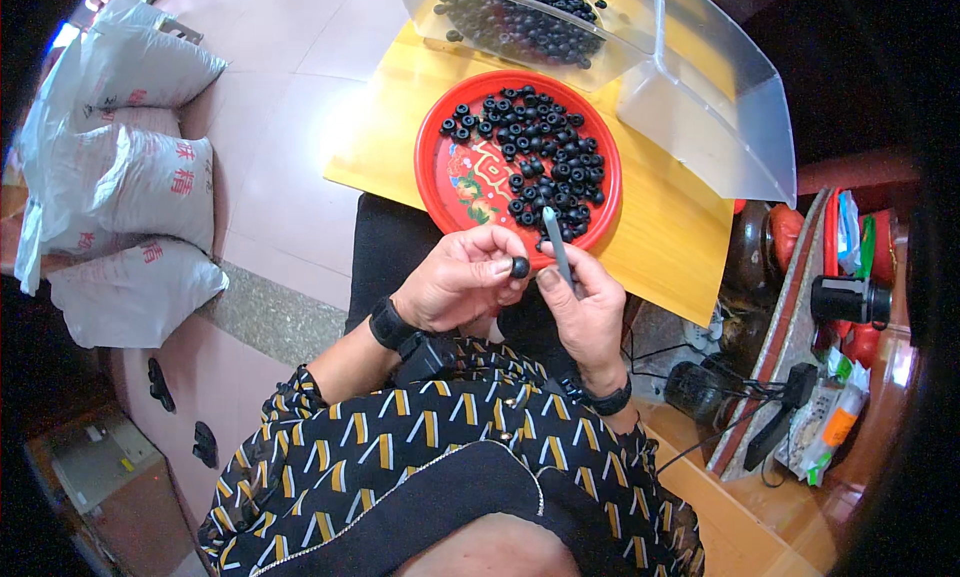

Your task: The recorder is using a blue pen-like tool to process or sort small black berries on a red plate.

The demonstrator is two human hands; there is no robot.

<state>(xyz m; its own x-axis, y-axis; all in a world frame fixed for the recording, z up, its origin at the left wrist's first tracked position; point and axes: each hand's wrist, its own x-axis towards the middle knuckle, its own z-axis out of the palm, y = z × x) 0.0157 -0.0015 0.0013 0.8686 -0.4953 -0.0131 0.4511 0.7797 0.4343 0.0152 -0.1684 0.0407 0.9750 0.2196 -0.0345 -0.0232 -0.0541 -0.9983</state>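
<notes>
My left hand (458,279) pinches a small round black rubber-like part (520,267) between thumb and fingertips. In my right hand (588,315) is a slim grey tool with an angled tip (557,242), pointing up and away from me; its exact kind I cannot make out. Both hands are close together at the near edge of a round red tray (427,177) with a printed pattern. Many similar black parts (565,167) with ring-shaped openings lie on the tray, mostly on its middle and right side.
The tray rests on a yellow wooden tabletop (672,232). Behind it stands a clear plastic bin (700,117) with a heap of black parts (520,22). White sacks (150,177) are stacked at left. Right, a cluttered shelf holds cables and a black cylindrical object (848,302).
</notes>
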